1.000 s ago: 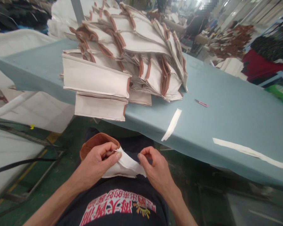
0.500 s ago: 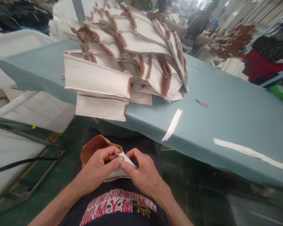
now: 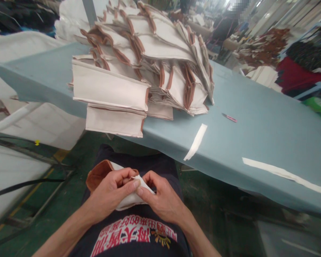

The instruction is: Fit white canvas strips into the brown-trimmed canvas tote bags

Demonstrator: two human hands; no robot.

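Observation:
On my lap lies a cream canvas bag piece (image 3: 128,201) with a brown leather-like edge (image 3: 97,175) sticking out to the left. My left hand (image 3: 111,194) is closed, pinching a corner of the cream cloth between thumb and fingers. My right hand (image 3: 160,196) is closed too, pinching the same corner from the right, thumb tips almost touching. Both hands sit just in front of my dark printed shirt (image 3: 133,237), below the table's front edge.
A blue-grey table (image 3: 256,128) carries a tall heap of cream bags with brown trim (image 3: 141,64), some overhanging the near edge. Two white tape strips (image 3: 195,141) and a small pink tool (image 3: 229,117) lie on it. Green floor, metal frame and white sacks at left.
My right hand has slid left along the cloth to meet the left hand at the corner. The cloth has bunched up and the brown edge has shifted slightly left.

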